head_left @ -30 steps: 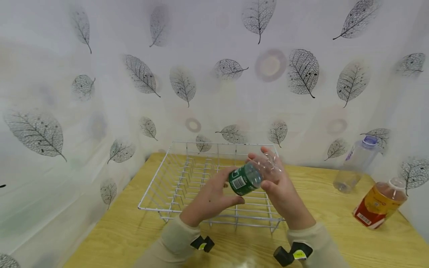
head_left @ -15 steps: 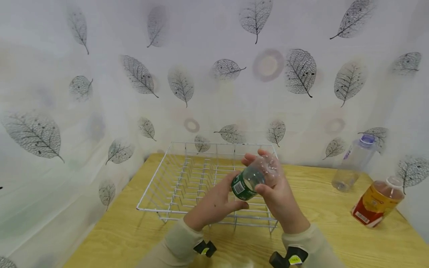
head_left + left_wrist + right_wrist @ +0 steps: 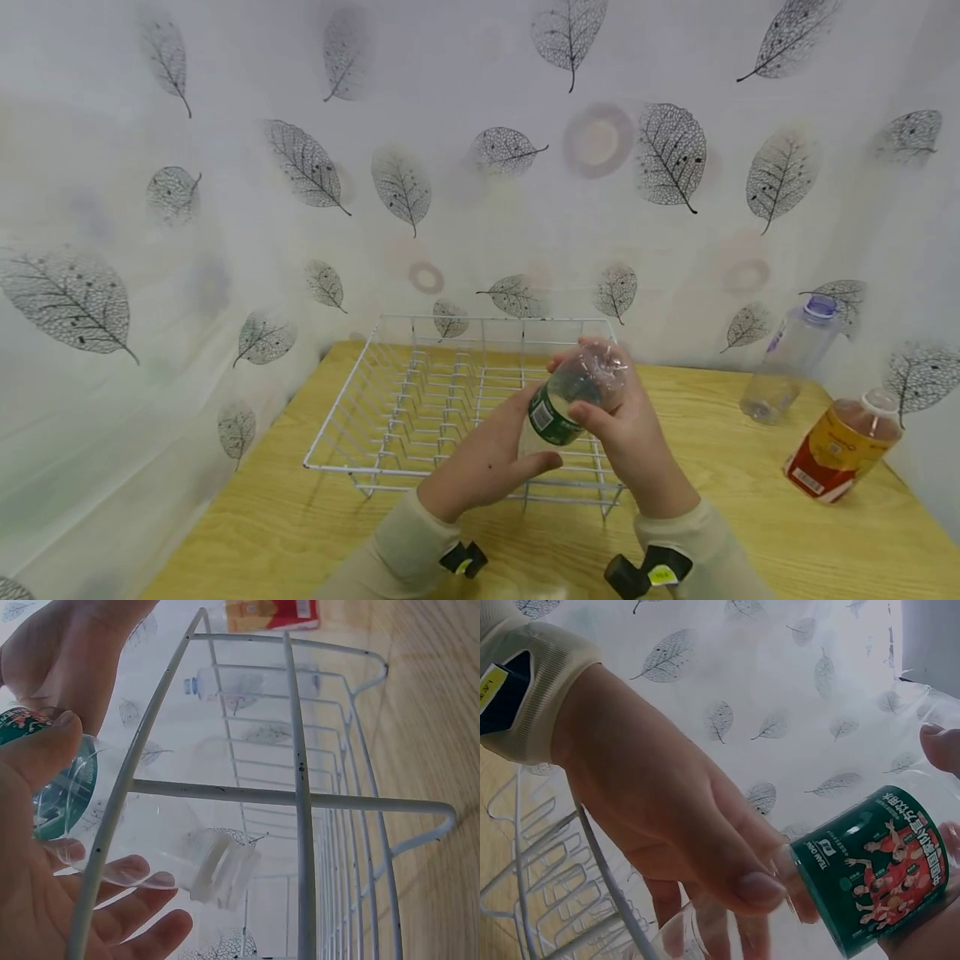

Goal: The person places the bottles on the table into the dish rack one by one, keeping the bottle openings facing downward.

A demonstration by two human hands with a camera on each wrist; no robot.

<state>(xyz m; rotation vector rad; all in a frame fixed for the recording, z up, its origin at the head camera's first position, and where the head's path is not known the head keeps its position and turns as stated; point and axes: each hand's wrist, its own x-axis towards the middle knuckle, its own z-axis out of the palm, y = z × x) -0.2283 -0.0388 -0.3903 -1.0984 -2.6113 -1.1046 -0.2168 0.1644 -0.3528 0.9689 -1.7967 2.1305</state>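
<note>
A clear plastic bottle (image 3: 555, 417) with a green label is tilted above the white wire dish rack (image 3: 367, 472). My right hand (image 3: 637, 442) grips its upper-right end in the head view, thumb across the side. My left hand (image 3: 483, 454) is round its lower-left part. Seen from the left wrist, the left thumb lies on the bottle (image 3: 146, 825) and several fingers spread beneath it; the bottle's neck points away from the palm. From the right wrist, the label (image 3: 874, 874) shows red figures. Some fingers are hidden behind the bottle.
To the right stand a clear bottle (image 3: 783, 367) with a purple top and a bottle with a red-and-yellow label (image 3: 840, 450). The wooden table (image 3: 262, 533) meets a leaf-patterned sheet (image 3: 487, 217) at the back and left.
The bottle has moved a little right and tilted steeper, and more of its clear part shows below the label. My left hand has shifted right; the right hand's fingers have closed in round the bottle.
</note>
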